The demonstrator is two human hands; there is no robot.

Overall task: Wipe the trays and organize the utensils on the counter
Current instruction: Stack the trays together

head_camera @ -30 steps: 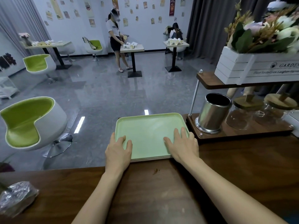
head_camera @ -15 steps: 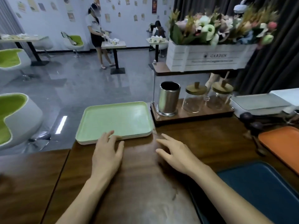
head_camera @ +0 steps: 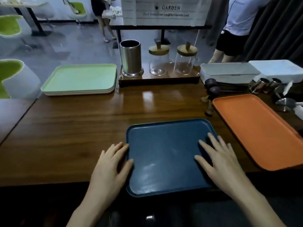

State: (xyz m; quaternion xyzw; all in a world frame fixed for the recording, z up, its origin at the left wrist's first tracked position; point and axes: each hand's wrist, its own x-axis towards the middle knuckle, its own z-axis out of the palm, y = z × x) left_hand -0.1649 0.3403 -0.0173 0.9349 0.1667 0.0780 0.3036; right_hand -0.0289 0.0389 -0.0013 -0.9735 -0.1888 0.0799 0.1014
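A dark blue tray (head_camera: 164, 154) lies at the counter's near edge, overhanging it slightly. My left hand (head_camera: 111, 166) rests with straight fingers at the tray's left rim. My right hand (head_camera: 219, 159) lies flat on the tray's right side, fingers spread. A stack of light green trays (head_camera: 80, 79) sits at the far left of the counter. An orange tray (head_camera: 257, 128) lies to the right. Dark spoons (head_camera: 214, 86) and other metal utensils (head_camera: 265, 84) lie behind the orange tray.
A steel utensil cup (head_camera: 131, 60) and two lidded glass jars (head_camera: 159, 61) stand on a wooden rack at the back. A white box (head_camera: 229, 72) sits at the back right. A person stands beyond the counter (head_camera: 82, 125) on the right. Green chairs stand on the left.
Both hands left the green tray stack and came back to the near edge, now on the blue tray. My view turned right and down.
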